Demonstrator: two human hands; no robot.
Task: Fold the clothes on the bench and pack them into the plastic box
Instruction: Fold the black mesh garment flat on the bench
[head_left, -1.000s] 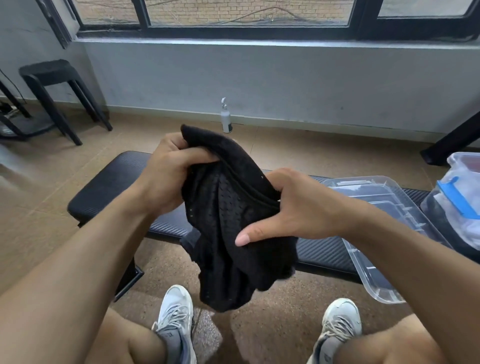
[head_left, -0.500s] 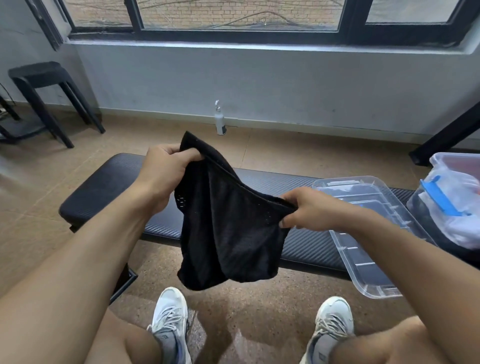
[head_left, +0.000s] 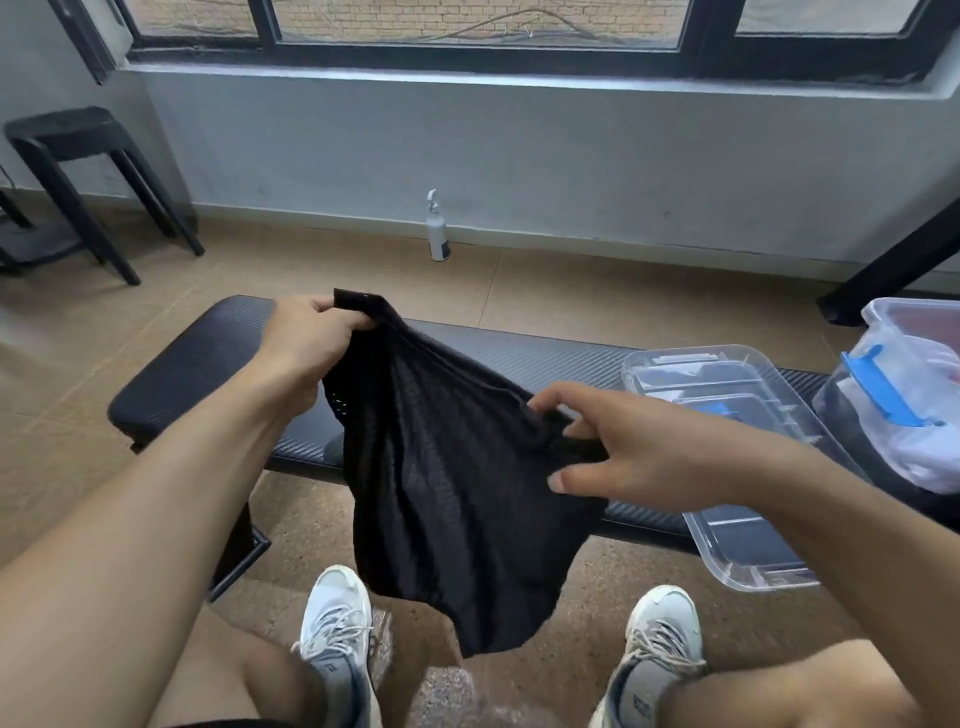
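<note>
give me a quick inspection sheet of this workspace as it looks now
surface: long black padded bench, bare at its left end
job's things: black mesh garment hanging unfolded in front of the bench; clear plastic lid lying on the bench; clear plastic box with blue latch at right, holding clothes
clutter: white spray bottle on the floor by the wall
grips: left hand grips the garment's top edge; right hand pinches its right side, other fingers spread
cables: nothing seen
surroundings: black stool, grey wall, window, tiled floor
</note>
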